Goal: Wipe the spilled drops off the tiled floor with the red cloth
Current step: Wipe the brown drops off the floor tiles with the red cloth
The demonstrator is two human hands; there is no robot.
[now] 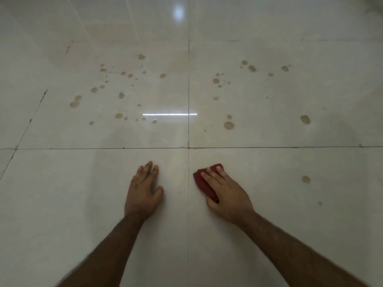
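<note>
I'm pressing the red cloth flat under my right hand, fingers straight; my left hand is bracing, open, on the tiled floor; wiping seems barely begun; next I'm reaching forward to the spilled drops.

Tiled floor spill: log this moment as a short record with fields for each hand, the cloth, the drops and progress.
left hand: flat on the tiled floor, fingers straight, holding nothing
right hand: pressing the red cloth against the floor
red cloth: folded, under the right hand's fingers
drops: brownish, scattered over both far tiles; two more lie right of the cloth
progress: drops beyond the hands not yet wiped
</note>
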